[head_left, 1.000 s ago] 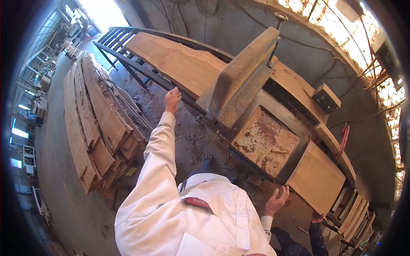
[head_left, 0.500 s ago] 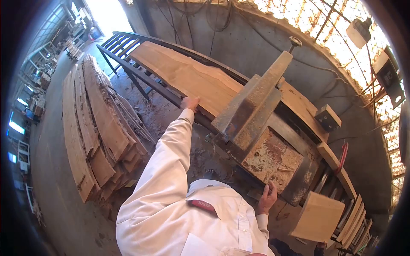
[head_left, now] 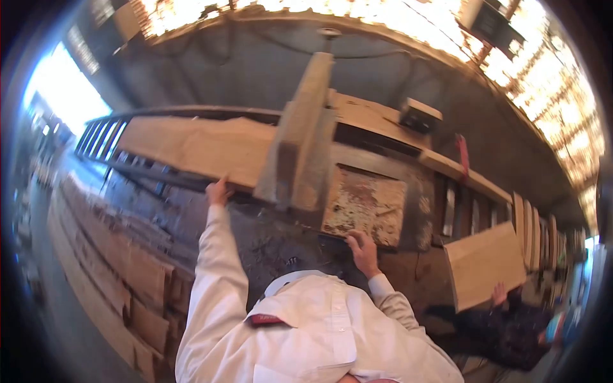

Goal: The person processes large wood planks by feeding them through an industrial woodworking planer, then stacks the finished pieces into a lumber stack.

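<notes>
A workshop, slightly blurred and bent by a wide lens. A tall metal housing (head_left: 300, 140), dusty and wedge-shaped, stands on a workbench-height machine and serves as the landmark here. Behind it runs a grey wall (head_left: 249, 76), with brightly lit latticework (head_left: 396, 25) above. Left of it stretches a dark rail frame (head_left: 143, 172) with slats at its far end; just right of it lies a square plate (head_left: 364, 204), patchy rust-brown and tan. Stacked rough-edged planks (head_left: 105, 271) sit to its lower left, on a dim floor. Well to its lower right, a co-worker in dark clothing (head_left: 514, 335) has a hand on a squarish board (head_left: 488, 265).

The long board (head_left: 198, 143) is pale brown, flat and smooth-faced, with a wavy far edge. It lies along the rail frame, left of the housing, its right end close against it.

The person's left hand (head_left: 219, 191), left of the housing, is at the long board's near edge, a fingertip overlapping it; whether the hand is clamped there cannot be told. The right hand (head_left: 363, 250), right of the housing, is at the square plate's near edge, fingers loosely bent and apart from the thumb.
</notes>
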`<state>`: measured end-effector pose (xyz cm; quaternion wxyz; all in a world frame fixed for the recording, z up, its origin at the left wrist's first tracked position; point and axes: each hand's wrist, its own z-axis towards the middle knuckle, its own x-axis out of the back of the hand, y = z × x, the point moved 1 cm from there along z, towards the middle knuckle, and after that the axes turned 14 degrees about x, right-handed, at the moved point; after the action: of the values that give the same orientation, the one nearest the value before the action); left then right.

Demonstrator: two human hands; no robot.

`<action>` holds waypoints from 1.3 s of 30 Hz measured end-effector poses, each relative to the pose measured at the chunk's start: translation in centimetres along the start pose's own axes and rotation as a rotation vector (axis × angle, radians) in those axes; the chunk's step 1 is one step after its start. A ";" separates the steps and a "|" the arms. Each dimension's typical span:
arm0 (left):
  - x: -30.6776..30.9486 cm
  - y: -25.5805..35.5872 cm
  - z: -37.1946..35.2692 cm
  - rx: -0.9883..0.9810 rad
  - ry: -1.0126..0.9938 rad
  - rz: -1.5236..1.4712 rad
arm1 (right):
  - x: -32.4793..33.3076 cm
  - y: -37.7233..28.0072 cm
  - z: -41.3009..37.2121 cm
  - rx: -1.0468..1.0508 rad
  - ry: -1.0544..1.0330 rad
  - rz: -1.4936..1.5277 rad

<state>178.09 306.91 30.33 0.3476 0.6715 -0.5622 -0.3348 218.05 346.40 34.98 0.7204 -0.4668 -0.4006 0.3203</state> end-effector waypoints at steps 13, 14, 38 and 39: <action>-6.6 -8.9 -18.7 0.223 -0.274 0.027 | -2.3 2.2 -1.2 -0.487 -0.116 0.345; -8.2 -9.9 -20.1 0.230 -0.319 0.006 | -1.9 3.1 -1.4 -0.443 -0.074 0.261; -33.5 -15.9 -27.6 0.262 -0.307 -0.033 | 21.6 6.6 3.9 -0.012 0.100 -0.772; -33.5 -16.3 -27.4 0.249 -0.308 -0.037 | 21.3 7.3 3.6 -0.006 0.107 -0.812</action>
<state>204.84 344.55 33.25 0.1657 0.6603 -0.6335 -0.3678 224.36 368.36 35.01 0.8067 -0.2889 -0.5154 -0.0157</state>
